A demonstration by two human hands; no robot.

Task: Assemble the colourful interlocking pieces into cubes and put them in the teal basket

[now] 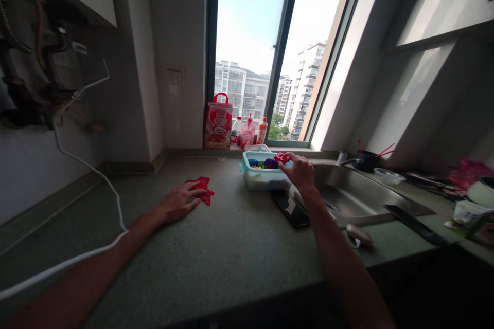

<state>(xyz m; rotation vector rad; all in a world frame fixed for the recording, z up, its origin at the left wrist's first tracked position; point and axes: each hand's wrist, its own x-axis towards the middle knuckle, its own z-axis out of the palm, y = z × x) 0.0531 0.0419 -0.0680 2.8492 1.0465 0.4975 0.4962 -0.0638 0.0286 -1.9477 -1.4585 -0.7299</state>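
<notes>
My left hand [181,202] lies flat on the counter, its fingers spread over part of a red lacy-edged piece [206,194]. At the right rim of a light blue plastic box [266,183], my right hand [299,170] pinches a small red piece [281,157] between thumb and fingers. Inside the box are purple pieces [270,164], blue pieces [253,162] and some yellow and green ones. The box stands on the counter below the window, left of the sink.
A dark phone [290,209] lies before the box, beside the steel sink [357,193]. Bottles [248,132] and a red bag [218,126] stand on the sill. A white cable [92,164] hangs across my left forearm. A dark knife-like object [415,223] lies at the sink's front.
</notes>
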